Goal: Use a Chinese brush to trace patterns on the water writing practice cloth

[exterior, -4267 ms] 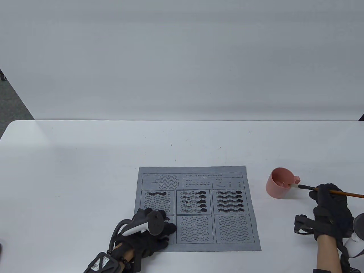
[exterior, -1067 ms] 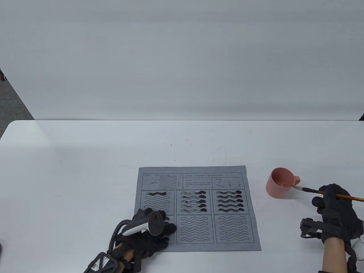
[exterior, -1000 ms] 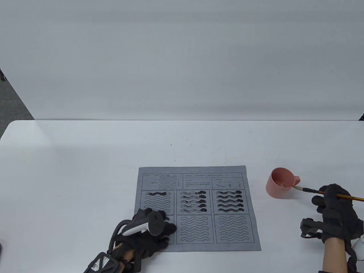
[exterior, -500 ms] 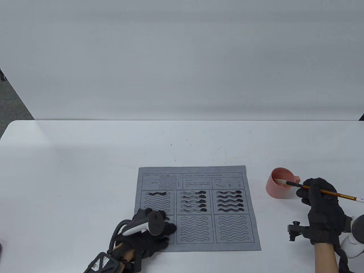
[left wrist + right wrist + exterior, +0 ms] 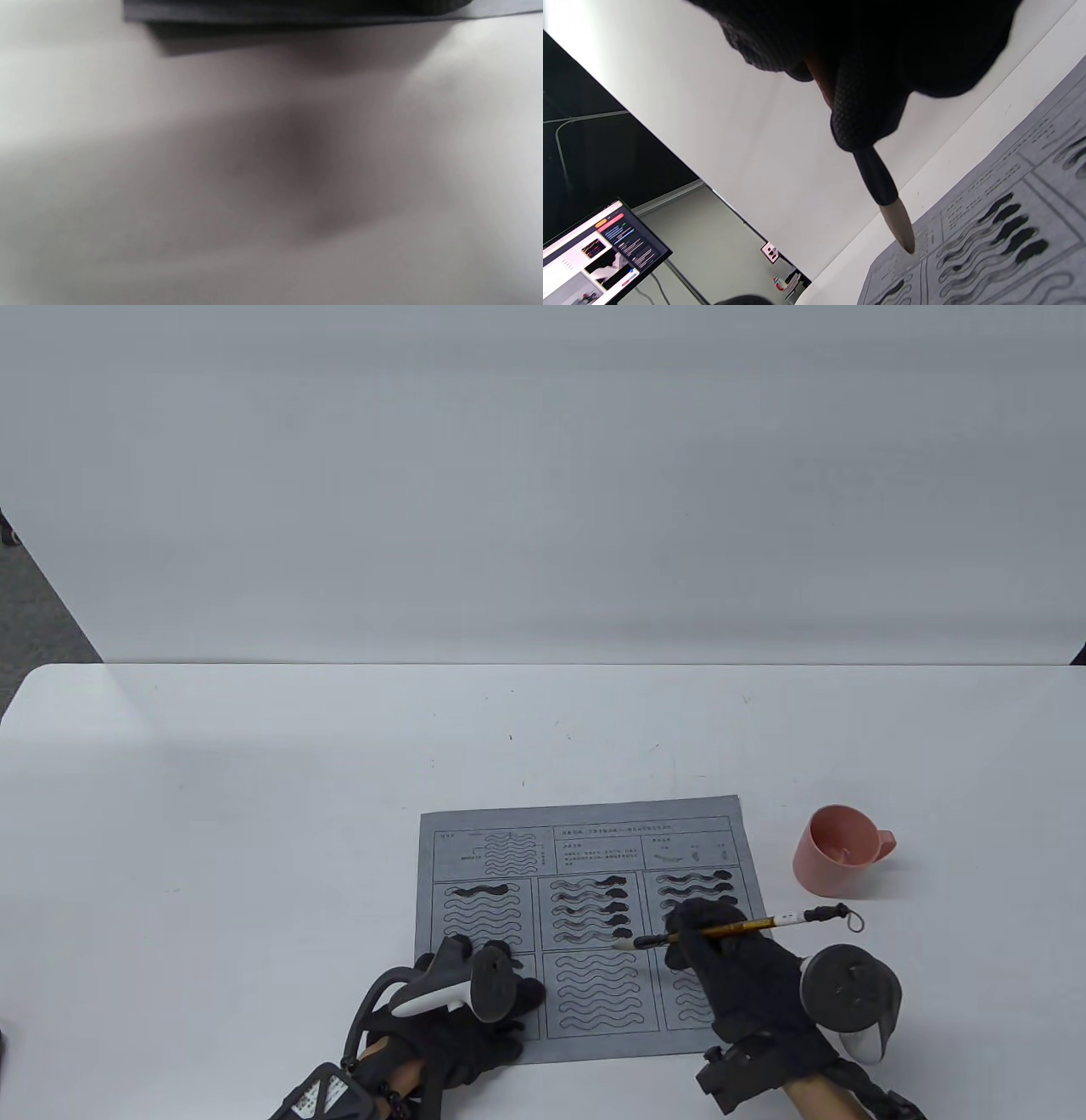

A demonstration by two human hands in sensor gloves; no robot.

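The grey water writing cloth (image 5: 590,993) lies flat on the table, with wavy patterns in six cells; the upper three cells carry dark wet strokes. My left hand (image 5: 496,997) rests on the cloth's lower left corner, fingers flat. My right hand (image 5: 708,942) is over the cloth's right side and grips the brush (image 5: 742,927) by its brown shaft. The pale tip points left, near the bottom of the middle upper cell. In the right wrist view the tip (image 5: 898,226) hangs just above the cloth (image 5: 1009,245); I cannot tell if it touches.
A pink cup (image 5: 836,848) stands on the white table (image 5: 254,831) to the right of the cloth, handle to the right. The left wrist view is blurred and shows only the table and a dark edge (image 5: 254,10) at the top.
My right hand has carried the brush from the pink cup leftward to over the cloth. The cloth and my left hand have shifted slightly to the right.
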